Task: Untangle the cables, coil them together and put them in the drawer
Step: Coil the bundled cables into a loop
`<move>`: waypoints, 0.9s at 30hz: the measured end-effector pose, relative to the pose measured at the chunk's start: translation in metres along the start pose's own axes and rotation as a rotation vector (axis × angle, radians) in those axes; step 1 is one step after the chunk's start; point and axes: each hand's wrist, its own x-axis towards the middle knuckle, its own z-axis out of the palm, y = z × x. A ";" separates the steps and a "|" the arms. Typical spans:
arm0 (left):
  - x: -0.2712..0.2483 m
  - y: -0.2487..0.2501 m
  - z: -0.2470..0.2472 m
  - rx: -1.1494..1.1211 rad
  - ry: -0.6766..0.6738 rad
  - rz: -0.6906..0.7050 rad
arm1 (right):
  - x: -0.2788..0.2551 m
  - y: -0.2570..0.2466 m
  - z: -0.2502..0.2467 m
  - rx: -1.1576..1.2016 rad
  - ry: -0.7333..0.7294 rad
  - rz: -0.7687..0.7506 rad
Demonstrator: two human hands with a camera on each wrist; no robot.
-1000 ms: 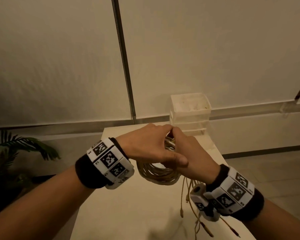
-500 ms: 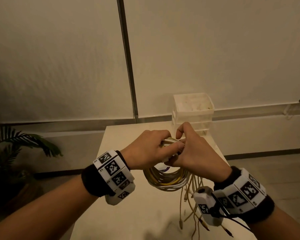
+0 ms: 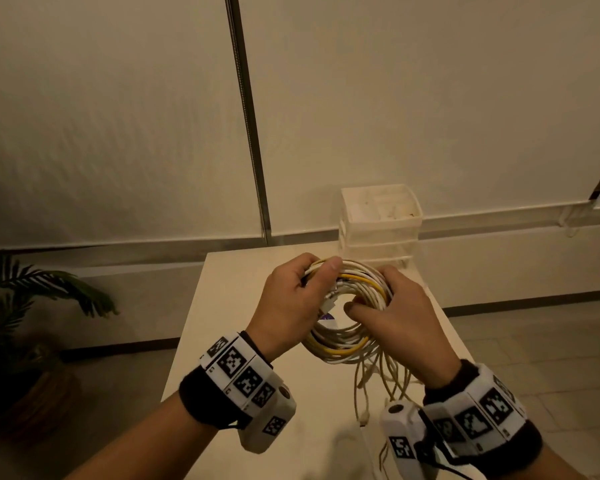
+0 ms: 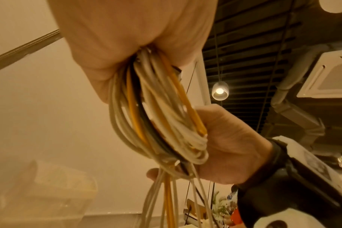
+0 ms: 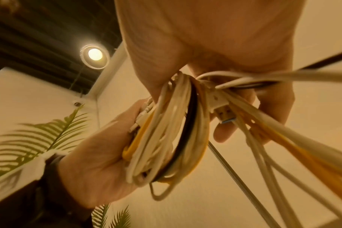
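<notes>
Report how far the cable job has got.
Done: most of the white, yellow and black cables are wound into one coil. In hand: the left hand grips the coil's left side and the right hand its right side, above the table. Left: the loose ends hanging below the coil need winding in, then the bundle goes into the drawer unit at the table's far edge.

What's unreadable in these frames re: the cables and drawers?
- Left hand fingertips: head view, hidden behind the cable coil.
- Loose cable ends: head view, partly behind the right hand and its wrist camera; count unclear.
- Drawer unit: head view too small, left wrist view blurred; whether any drawer is open is unclear.
</notes>
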 end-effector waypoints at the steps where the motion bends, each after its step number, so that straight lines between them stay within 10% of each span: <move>1: -0.002 -0.001 0.003 -0.011 0.022 -0.011 | 0.002 0.002 0.002 0.020 0.006 0.018; 5: -0.008 -0.004 0.007 -0.082 0.032 -0.051 | 0.008 0.006 0.002 -0.088 0.011 -0.017; 16: 0.024 0.035 -0.027 0.552 -0.653 -0.027 | 0.026 -0.009 -0.001 -0.606 -0.263 -0.281; 27: 0.015 0.027 -0.007 0.427 -0.245 0.191 | 0.017 -0.019 -0.023 -0.303 -0.128 -0.155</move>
